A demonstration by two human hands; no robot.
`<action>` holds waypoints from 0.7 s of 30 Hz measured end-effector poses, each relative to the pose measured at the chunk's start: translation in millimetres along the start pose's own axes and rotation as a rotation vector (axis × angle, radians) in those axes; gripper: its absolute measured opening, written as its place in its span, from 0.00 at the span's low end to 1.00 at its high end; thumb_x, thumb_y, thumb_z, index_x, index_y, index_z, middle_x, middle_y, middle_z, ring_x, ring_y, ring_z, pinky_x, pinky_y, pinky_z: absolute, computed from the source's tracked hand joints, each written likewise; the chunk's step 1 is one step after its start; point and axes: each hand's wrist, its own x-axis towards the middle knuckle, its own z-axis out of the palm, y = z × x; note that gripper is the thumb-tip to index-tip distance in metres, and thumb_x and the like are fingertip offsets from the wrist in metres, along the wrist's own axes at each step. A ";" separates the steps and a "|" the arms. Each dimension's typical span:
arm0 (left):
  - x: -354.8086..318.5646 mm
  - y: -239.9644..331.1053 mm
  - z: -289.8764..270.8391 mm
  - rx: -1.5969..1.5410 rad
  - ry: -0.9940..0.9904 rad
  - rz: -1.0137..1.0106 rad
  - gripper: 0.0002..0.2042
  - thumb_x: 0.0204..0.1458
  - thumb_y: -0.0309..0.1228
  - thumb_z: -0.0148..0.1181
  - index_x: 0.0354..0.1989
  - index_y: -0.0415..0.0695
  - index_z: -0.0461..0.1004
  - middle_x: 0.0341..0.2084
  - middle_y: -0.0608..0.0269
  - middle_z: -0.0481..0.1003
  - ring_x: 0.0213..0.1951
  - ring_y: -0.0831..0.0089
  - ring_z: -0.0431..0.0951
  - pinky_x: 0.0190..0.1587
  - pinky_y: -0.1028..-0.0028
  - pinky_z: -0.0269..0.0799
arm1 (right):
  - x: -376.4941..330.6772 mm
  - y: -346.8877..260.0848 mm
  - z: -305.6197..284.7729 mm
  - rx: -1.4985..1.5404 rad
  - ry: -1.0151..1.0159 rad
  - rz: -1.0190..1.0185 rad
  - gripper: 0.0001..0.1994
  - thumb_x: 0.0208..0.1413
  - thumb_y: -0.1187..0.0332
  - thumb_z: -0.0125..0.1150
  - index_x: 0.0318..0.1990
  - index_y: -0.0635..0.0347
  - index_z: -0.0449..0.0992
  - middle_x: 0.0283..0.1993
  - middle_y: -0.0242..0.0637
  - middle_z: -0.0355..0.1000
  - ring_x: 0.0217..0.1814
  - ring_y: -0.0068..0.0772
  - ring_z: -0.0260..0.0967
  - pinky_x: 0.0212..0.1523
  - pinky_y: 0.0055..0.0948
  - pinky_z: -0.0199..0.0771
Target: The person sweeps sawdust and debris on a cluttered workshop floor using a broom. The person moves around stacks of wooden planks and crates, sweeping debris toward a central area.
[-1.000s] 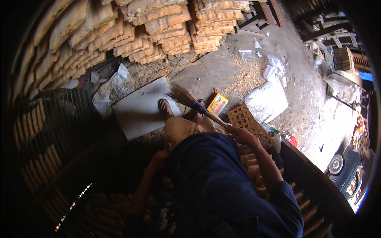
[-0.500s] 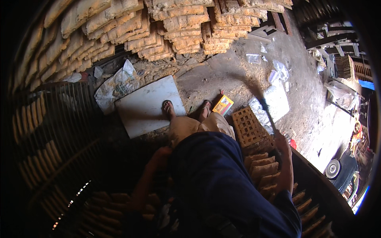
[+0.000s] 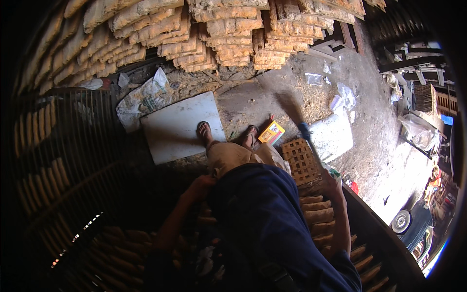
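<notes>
My right hand is closed round the handle of a broom with a blue collar. The broom points away from me, and its brown bristle end is smeared by motion above the floor, past the yellow box. Below the handle sits a tan block with rows of square holes. My left hand is beside my left hip, against the tan shorts, with its fingers curled. Shadow hides whether it grips anything.
Rows of thick pale-brown slabs fill the far side, with barred racks to the left. A white board lies under my left foot. A yellow box, white sacking and crumbs lie on the floor; a vehicle stands at right.
My right hand has moved left and slightly nearer, and the broom has swung left with it. My left hand has shifted slightly up and right along the hip.
</notes>
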 end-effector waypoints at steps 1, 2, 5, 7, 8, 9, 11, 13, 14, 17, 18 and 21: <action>-2.8 3.8 6.8 0.023 0.019 0.013 0.07 0.40 0.26 0.57 0.29 0.42 0.75 0.29 0.51 0.75 0.34 0.51 0.76 0.37 0.60 0.72 | 10.4 -6.7 0.9 0.011 -0.043 -0.045 0.27 0.51 0.67 0.52 0.62 0.49 0.62 0.46 0.54 0.73 0.47 0.47 0.73 0.45 0.39 0.71; -6.0 7.9 14.2 0.045 0.038 0.023 0.06 0.40 0.26 0.57 0.29 0.42 0.75 0.28 0.51 0.74 0.33 0.51 0.76 0.36 0.60 0.72 | 20.4 -11.9 1.8 0.020 -0.090 -0.081 0.27 0.51 0.67 0.52 0.62 0.49 0.62 0.45 0.54 0.73 0.47 0.47 0.73 0.45 0.39 0.71; -3.0 32.7 7.4 0.104 0.021 -0.007 0.07 0.38 0.27 0.58 0.29 0.43 0.76 0.28 0.53 0.75 0.34 0.53 0.76 0.37 0.61 0.73 | 24.2 -25.6 9.9 0.100 -0.191 -0.092 0.28 0.52 0.66 0.53 0.63 0.48 0.61 0.43 0.56 0.73 0.46 0.49 0.73 0.44 0.42 0.71; -16.3 36.0 12.6 0.214 -0.008 -0.135 0.08 0.38 0.28 0.59 0.29 0.43 0.76 0.30 0.54 0.75 0.34 0.54 0.76 0.37 0.62 0.73 | 32.0 -41.0 13.9 0.088 -0.199 -0.158 0.28 0.52 0.66 0.54 0.64 0.48 0.61 0.42 0.56 0.73 0.46 0.51 0.73 0.43 0.43 0.71; -22.3 35.5 15.0 0.268 -0.022 -0.199 0.08 0.38 0.28 0.59 0.29 0.43 0.76 0.31 0.54 0.75 0.34 0.55 0.76 0.37 0.62 0.73 | 34.5 -47.6 13.7 0.046 -0.170 -0.212 0.28 0.52 0.66 0.54 0.63 0.48 0.61 0.42 0.56 0.73 0.46 0.52 0.73 0.43 0.44 0.71; -21.7 43.5 13.8 0.207 0.022 -0.190 0.09 0.38 0.29 0.59 0.30 0.43 0.76 0.31 0.55 0.75 0.34 0.55 0.76 0.36 0.62 0.73 | 37.6 -50.9 14.8 0.003 -0.142 -0.262 0.28 0.52 0.66 0.54 0.63 0.48 0.61 0.42 0.56 0.73 0.46 0.53 0.73 0.42 0.45 0.71; -18.6 59.8 11.0 0.088 0.105 -0.169 0.09 0.37 0.29 0.59 0.30 0.44 0.76 0.31 0.55 0.75 0.35 0.55 0.75 0.36 0.62 0.72 | 49.7 -54.5 15.3 0.002 -0.152 -0.277 0.28 0.52 0.66 0.54 0.63 0.47 0.61 0.42 0.56 0.73 0.46 0.55 0.72 0.42 0.46 0.71; -20.7 57.7 21.6 0.096 0.122 -0.135 0.10 0.38 0.30 0.58 0.31 0.44 0.76 0.30 0.56 0.74 0.34 0.56 0.75 0.35 0.62 0.72 | 52.5 -61.9 8.8 0.006 -0.165 -0.278 0.28 0.52 0.65 0.54 0.63 0.46 0.61 0.41 0.56 0.73 0.46 0.56 0.71 0.42 0.46 0.71; -21.7 54.6 27.0 0.101 0.129 -0.117 0.10 0.38 0.30 0.58 0.31 0.45 0.76 0.30 0.56 0.74 0.33 0.56 0.74 0.35 0.61 0.71 | 52.8 -66.4 7.6 0.019 -0.170 -0.277 0.27 0.52 0.65 0.54 0.63 0.46 0.61 0.41 0.56 0.73 0.46 0.56 0.71 0.42 0.47 0.71; -37.0 27.3 43.3 0.266 0.038 -0.145 0.10 0.38 0.31 0.58 0.32 0.46 0.76 0.28 0.58 0.73 0.33 0.57 0.74 0.34 0.61 0.70 | 55.2 -56.9 4.8 0.029 -0.158 -0.236 0.27 0.52 0.65 0.54 0.63 0.45 0.61 0.39 0.56 0.73 0.45 0.57 0.71 0.42 0.48 0.71; -40.5 29.0 43.5 0.322 0.012 -0.174 0.10 0.38 0.31 0.57 0.32 0.47 0.76 0.28 0.58 0.73 0.32 0.57 0.74 0.33 0.61 0.70 | 55.9 -61.0 5.2 0.037 -0.154 -0.219 0.28 0.52 0.65 0.55 0.63 0.45 0.61 0.38 0.56 0.73 0.44 0.57 0.71 0.41 0.49 0.71; -44.8 37.0 38.7 0.386 -0.031 -0.207 0.09 0.39 0.31 0.57 0.32 0.48 0.76 0.28 0.59 0.73 0.32 0.57 0.73 0.32 0.62 0.69 | 61.8 -69.2 -10.5 -0.019 -0.154 -0.243 0.29 0.51 0.65 0.56 0.63 0.48 0.61 0.37 0.54 0.74 0.42 0.57 0.72 0.39 0.49 0.71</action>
